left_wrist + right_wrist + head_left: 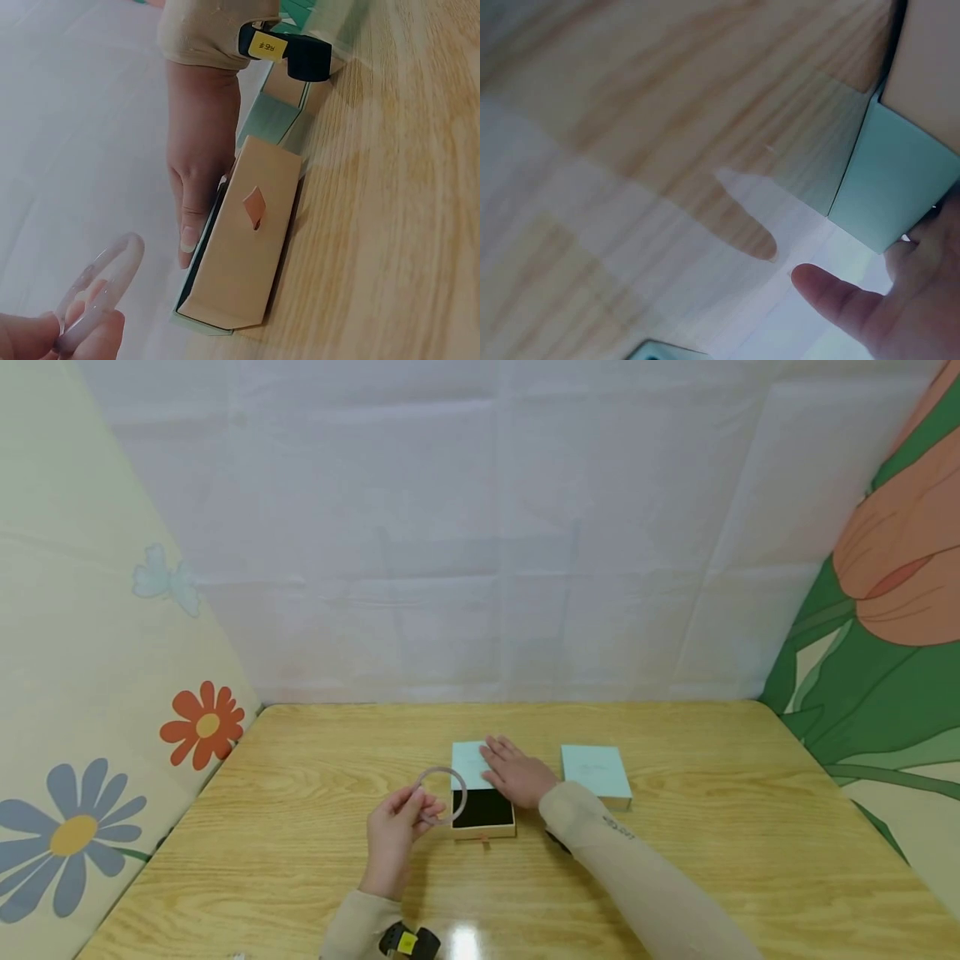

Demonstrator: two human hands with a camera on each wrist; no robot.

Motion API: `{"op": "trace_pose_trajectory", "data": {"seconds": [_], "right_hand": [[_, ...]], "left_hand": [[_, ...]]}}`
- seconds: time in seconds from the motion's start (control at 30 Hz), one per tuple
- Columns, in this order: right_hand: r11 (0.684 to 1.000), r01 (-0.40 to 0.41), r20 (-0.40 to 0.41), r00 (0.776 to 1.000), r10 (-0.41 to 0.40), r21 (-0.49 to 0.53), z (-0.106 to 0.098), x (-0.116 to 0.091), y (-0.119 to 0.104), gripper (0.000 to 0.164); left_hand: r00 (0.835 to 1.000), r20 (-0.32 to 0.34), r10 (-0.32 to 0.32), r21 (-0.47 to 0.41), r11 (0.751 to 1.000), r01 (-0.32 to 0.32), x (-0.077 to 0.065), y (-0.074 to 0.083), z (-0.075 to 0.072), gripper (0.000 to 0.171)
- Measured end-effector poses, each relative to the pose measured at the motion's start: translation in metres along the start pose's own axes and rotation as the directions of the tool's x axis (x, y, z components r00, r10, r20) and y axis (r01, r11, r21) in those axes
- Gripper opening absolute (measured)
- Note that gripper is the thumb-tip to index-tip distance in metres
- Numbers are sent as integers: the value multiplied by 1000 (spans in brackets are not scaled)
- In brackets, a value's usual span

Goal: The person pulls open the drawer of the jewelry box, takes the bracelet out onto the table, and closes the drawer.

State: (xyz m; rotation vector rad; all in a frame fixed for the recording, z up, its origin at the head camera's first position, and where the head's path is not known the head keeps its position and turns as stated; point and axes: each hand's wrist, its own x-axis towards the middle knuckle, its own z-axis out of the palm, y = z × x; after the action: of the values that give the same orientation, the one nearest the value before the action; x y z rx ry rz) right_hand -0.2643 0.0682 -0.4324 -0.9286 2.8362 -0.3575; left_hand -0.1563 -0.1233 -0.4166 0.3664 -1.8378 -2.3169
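Observation:
A pale, translucent bangle [463,789] is pinched between the thumb and fingers of my left hand [390,839], held up just left of a small drawer box. The box has a mint sleeve [467,762] and a pulled-out drawer [483,832] with a black lining. In the left wrist view, the drawer's tan front carries a small ribbon tab [256,207]. My right hand [521,777] lies with extended fingers across the sleeve's top. The right wrist view shows that hand beside the sleeve's mint side [896,176]; its fingertips are out of sight there.
A second mint box [596,768] sits to the right, partly behind my right forearm. Both boxes stand on a wood-grain table [300,877]. A white cloth [480,527] hangs behind the table, with flower-printed panels [75,835] at the sides.

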Motion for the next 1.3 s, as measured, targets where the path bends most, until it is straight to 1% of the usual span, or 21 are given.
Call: {"op": "trace_pose_trajectory", "data": {"seconds": [0.13,0.33,0.57,0.97,1.3], "right_hand": [[1000,-7,4,1000,7,-8,-1,0,-1,55],[1000,-8,7,1000,8,-17,-2,1,-1,55],[1000,1,8,1000,-1,-14,-2,1,-1,55],[1000,10,10,1000,-10,3,-1,0,1,55],[1000,8,18,1000,-8,-7,-2,-1,0,55]], "left_hand": [[1000,-3,-3,-12,1000,3,0,0,0,35],[999,-22,-27,-38,999,26,1,1,-1,33],[1000,-13,-26,-87,996,25,2,0,-4,27],[999,-6,-47,-61,997,47,4,0,-8,25],[998,-9,-57,-96,994,56,4,0,-9,28]]}}
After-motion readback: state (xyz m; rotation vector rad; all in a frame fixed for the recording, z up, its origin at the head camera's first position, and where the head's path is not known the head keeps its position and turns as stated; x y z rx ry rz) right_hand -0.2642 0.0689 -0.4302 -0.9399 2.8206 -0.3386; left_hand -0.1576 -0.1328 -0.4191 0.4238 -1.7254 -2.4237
